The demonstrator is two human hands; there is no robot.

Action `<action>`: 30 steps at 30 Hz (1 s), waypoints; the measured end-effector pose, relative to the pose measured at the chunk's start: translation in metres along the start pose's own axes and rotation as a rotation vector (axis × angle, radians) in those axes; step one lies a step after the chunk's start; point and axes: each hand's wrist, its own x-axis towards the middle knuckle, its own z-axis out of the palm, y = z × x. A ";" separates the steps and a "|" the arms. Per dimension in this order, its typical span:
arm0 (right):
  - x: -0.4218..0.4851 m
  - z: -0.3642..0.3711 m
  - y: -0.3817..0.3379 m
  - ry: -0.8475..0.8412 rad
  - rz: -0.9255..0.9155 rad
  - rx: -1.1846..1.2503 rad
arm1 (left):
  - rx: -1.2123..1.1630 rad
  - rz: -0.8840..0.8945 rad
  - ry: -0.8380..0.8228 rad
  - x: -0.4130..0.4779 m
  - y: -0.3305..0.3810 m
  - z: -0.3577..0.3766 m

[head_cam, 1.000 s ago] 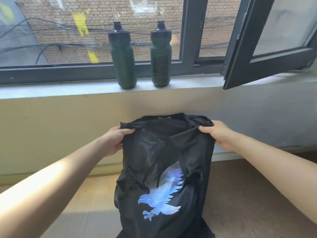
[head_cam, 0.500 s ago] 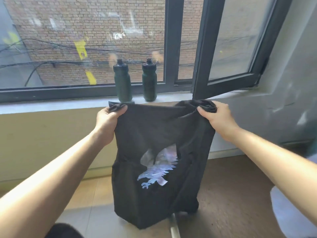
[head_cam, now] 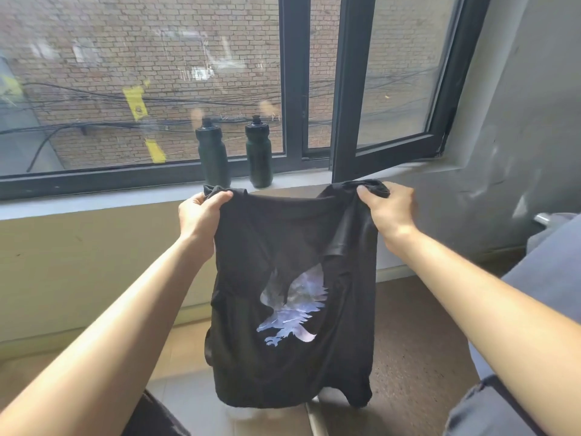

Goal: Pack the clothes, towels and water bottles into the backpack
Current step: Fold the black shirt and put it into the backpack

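1. Behind everything, a window faces a brick wall; two bottles stand side by side on the sill.
2. One black shirt hangs in the air before the sill, above the floor.
3. Its top corners are gripped by the left hand and the right hand (cloth bunched in both).
4. It looks light, soft and limp; the shoulders are the sensible hold for folding.
5. Count: one shirt, two bottles; nothing else of the task shows plainly.

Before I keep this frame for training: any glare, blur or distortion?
Head view: pale reflections smear the window glass above the water bottles; the wide-angle lens slants the sill; sunlight brightens both forearms; the black T-shirt is sharp.
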 end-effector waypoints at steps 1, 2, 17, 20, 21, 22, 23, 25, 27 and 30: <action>-0.001 0.001 -0.002 0.023 -0.024 -0.045 | 0.018 -0.006 0.006 0.000 0.001 0.001; -0.002 0.003 -0.004 0.042 -0.052 -0.094 | 0.043 -0.013 0.010 0.000 0.002 0.003; -0.047 0.051 -0.044 -0.298 -0.240 0.065 | 0.001 -0.004 -0.215 -0.054 0.019 0.071; -0.051 0.045 -0.044 -0.480 -0.158 0.202 | -0.040 -0.065 -0.303 -0.055 0.018 0.074; -0.051 0.041 -0.044 -0.528 -0.137 0.236 | -0.041 -0.067 -0.330 -0.057 0.018 0.074; -0.051 0.036 -0.044 -0.585 -0.117 0.266 | -0.034 -0.062 -0.357 -0.057 0.017 0.074; -0.050 0.032 -0.045 -0.654 -0.104 0.287 | -0.022 -0.054 -0.385 -0.058 0.018 0.073; -0.048 0.026 -0.043 -0.757 -0.172 0.191 | 0.022 -0.019 -0.456 -0.056 0.017 0.072; -0.049 0.026 -0.040 -0.728 -0.291 -0.004 | 0.068 0.023 -0.547 -0.056 0.017 0.069; -0.043 0.025 -0.038 -0.602 -0.306 0.060 | 0.038 0.093 -0.668 -0.052 0.015 0.062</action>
